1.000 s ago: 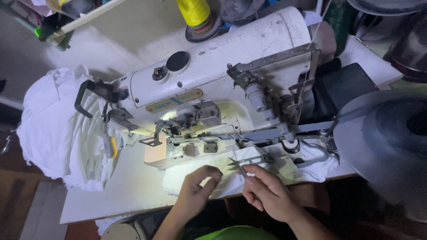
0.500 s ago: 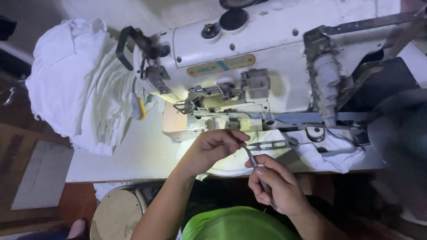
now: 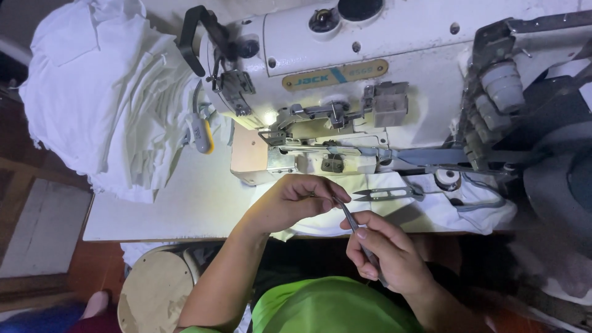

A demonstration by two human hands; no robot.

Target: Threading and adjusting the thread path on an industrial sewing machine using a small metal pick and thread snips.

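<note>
White table (image 3: 185, 209) carries a sewing machine (image 3: 382, 74). Right hand (image 3: 388, 256) pinches tweezers (image 3: 346, 213); left hand (image 3: 296, 200), at ten o'clock, curls closed near the tip, so a slip could prick it.

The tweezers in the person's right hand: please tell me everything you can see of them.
The tweezers are thin, grey and look like metal. The right hand holds them at the lower part, which its fingers hide. They slant up and left, and the narrow tip reaches the fingertips of the left hand, above the white cloth. Whether the tip grips anything is too small to tell.
</note>
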